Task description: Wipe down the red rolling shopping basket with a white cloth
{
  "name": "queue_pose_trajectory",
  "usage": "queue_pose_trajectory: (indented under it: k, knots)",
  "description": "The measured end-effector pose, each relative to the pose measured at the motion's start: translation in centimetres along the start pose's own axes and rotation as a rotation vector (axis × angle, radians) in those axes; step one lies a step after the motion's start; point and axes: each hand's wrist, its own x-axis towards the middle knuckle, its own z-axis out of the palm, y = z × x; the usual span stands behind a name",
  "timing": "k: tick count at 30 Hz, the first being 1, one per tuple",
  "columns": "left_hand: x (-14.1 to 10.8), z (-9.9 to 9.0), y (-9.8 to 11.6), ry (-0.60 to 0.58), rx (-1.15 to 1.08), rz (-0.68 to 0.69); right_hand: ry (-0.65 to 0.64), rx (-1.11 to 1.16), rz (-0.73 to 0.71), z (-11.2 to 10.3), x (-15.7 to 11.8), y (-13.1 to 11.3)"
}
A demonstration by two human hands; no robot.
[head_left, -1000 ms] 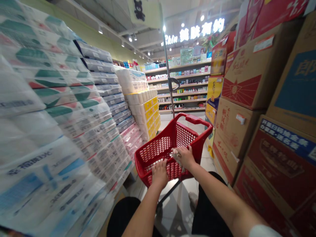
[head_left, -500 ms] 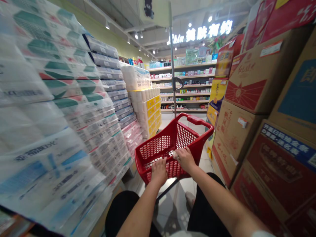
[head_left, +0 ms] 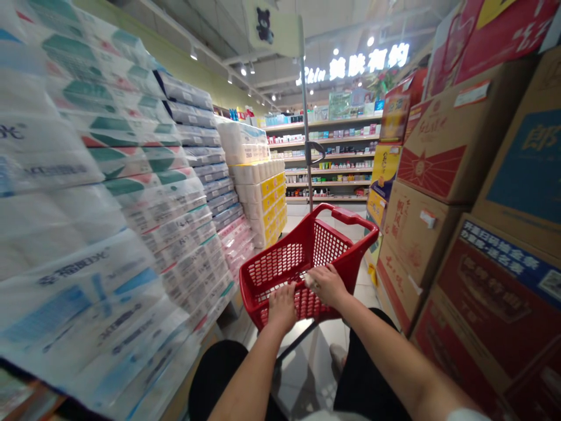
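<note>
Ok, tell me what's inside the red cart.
Inside the red cart, perforated walls show, and no goods appear in the visible part. The left hand, right hand and near wall cover part of the end nearest the person; anything there can't be seen.

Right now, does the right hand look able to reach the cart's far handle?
Probably, with a forward lean: the right hand is at the near rim of the red cart, and nothing visible blocks the way over the basket to the handle.
</note>
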Motion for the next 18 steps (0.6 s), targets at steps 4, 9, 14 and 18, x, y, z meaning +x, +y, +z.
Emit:
queue_pose_trajectory:
  k: [4, 9, 14, 18]
  knots:
    - [-0.1, 0.0, 0.1, -0.004, -0.001, -0.005, 0.171, -0.021, 0.24, 0.2, 0.0, 0.1]
    - [-0.2, 0.2, -0.1, 0.0, -0.028, 0.001, -0.053, 0.136, -0.073, 1.1, -0.3, -0.7]
    - [-0.2, 0.3, -0.1, 0.017, -0.026, -0.007, 0.151, 0.128, 0.25, -0.2, 0.2, 0.5]
    - [-0.2, 0.3, -0.1, 0.012, -0.021, -0.011, 0.093, 0.143, 0.084, 0.3, -0.2, 0.5]
